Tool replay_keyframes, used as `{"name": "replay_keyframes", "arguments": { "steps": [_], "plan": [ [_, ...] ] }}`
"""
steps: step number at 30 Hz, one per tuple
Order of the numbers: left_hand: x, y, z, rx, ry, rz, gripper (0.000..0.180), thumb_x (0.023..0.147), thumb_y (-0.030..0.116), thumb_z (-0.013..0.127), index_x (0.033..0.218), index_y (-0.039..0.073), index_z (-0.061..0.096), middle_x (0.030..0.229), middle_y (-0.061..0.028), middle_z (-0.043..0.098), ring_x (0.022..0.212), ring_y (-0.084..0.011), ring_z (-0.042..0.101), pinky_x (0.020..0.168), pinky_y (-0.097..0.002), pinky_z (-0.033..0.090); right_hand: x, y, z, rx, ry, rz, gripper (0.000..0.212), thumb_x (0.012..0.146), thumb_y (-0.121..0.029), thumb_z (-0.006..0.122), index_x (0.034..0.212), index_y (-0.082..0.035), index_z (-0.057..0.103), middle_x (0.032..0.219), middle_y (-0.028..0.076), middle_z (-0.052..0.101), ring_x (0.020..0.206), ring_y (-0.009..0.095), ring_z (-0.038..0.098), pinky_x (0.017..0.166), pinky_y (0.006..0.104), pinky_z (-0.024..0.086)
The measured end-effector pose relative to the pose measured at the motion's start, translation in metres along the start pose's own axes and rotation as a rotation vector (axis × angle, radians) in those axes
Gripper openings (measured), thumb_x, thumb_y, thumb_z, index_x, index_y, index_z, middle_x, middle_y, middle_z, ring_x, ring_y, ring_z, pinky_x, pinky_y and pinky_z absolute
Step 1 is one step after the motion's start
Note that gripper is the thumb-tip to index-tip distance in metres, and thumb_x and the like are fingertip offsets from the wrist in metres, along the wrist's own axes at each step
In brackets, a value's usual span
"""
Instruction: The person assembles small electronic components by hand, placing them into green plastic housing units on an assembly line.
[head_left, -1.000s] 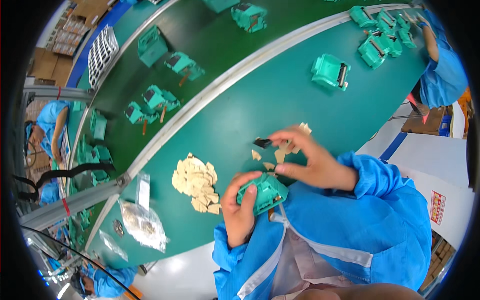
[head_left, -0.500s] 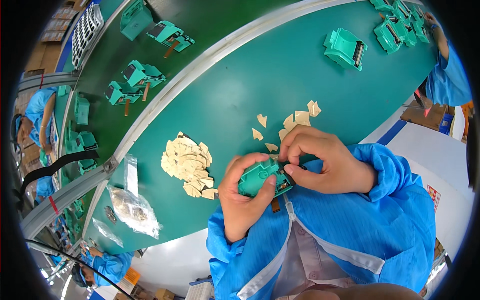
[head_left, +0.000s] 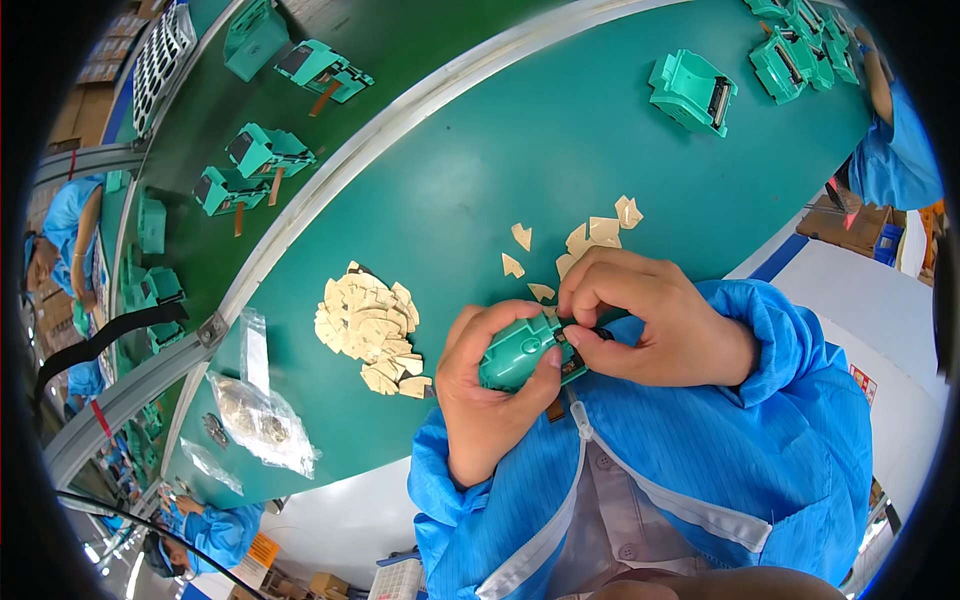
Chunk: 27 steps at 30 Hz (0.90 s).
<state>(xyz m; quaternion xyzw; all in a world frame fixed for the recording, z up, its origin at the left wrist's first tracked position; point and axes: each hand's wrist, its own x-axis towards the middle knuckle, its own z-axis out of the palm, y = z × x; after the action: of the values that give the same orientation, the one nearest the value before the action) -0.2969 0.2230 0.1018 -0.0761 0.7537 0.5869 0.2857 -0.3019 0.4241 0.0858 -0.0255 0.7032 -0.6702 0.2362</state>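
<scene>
My left hand (head_left: pixel 483 400) is wrapped round a green plastic housing (head_left: pixel 515 355), thumb on its near side and fingers over the far side. A short brown flat ribbon cable (head_left: pixel 556 410) hangs below the housing. My right hand (head_left: pixel 650 325) is closed in a pinch at the housing's right end, thumb and index finger close together. A small dark piece shows by these fingertips, but its kind is too hidden to make out. Just beyond my hands lie loose cream paper pieces (head_left: pixel 603 232).
A heap of cream pieces (head_left: pixel 365 320) lies left of my hands, beside a clear plastic bag (head_left: pixel 265 420). One open green housing (head_left: pixel 692 90) stands at the far right. Past a pale rail (head_left: pixel 400 110), more green housings (head_left: pixel 265 150) stand on a green strip. Co-workers sit nearby.
The housing has tilted slightly in my left hand, showing more of its rounded face. My right hand keeps its pinch. The housings past the rail have shifted slightly left.
</scene>
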Motion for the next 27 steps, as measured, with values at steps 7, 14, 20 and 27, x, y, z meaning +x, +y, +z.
{"name": "replay_keyframes", "arguments": {
  "steps": [7,14,20,27],
  "plan": [
    [0.0016,0.0005,0.0003,0.017,0.016,0.007,0.034,0.076,0.000,0.078,0.108,0.005,0.067,0.094,-0.0060,0.061,0.083,-0.0150,0.060,0.072,-0.0264,0.048,0.0011,-0.0016,-0.0008,0.003,-0.009,0.028,0.020,0.077,0.007,0.070,0.081,-0.002,0.053,0.090,0.011,0.060,0.080,0.021,0.059,0.066,0.0304,0.048],
    [0.0020,0.0011,0.0025,-0.008,0.025,-0.025,0.032,0.077,0.000,0.078,0.107,0.005,0.067,0.092,-0.0052,0.060,0.082,-0.0136,0.059,0.072,-0.0252,0.048,0.0031,-0.0019,-0.0035,-0.014,-0.018,0.032,0.021,0.077,0.007,0.071,0.080,-0.002,0.051,0.090,0.011,0.059,0.079,0.022,0.058,0.065,0.0317,0.047],
    [0.0032,-0.0010,0.0026,-0.081,0.021,-0.051,0.031,0.077,-0.002,0.077,0.106,0.004,0.067,0.092,-0.0044,0.061,0.083,-0.0118,0.059,0.073,-0.0243,0.047,0.0046,-0.0018,-0.0050,-0.013,-0.032,0.059,0.022,0.076,0.007,0.070,0.079,-0.002,0.051,0.089,0.011,0.059,0.078,0.022,0.058,0.065,0.0319,0.047],
    [0.0031,-0.0046,0.0005,-0.156,0.015,-0.072,0.031,0.076,-0.005,0.075,0.105,0.003,0.067,0.093,-0.0037,0.061,0.084,-0.0111,0.059,0.075,-0.0237,0.047,0.0067,-0.0023,-0.0043,0.009,-0.054,0.085,0.021,0.076,0.007,0.070,0.080,-0.002,0.050,0.088,0.010,0.059,0.078,0.022,0.058,0.066,0.0320,0.048]
  ]
}}
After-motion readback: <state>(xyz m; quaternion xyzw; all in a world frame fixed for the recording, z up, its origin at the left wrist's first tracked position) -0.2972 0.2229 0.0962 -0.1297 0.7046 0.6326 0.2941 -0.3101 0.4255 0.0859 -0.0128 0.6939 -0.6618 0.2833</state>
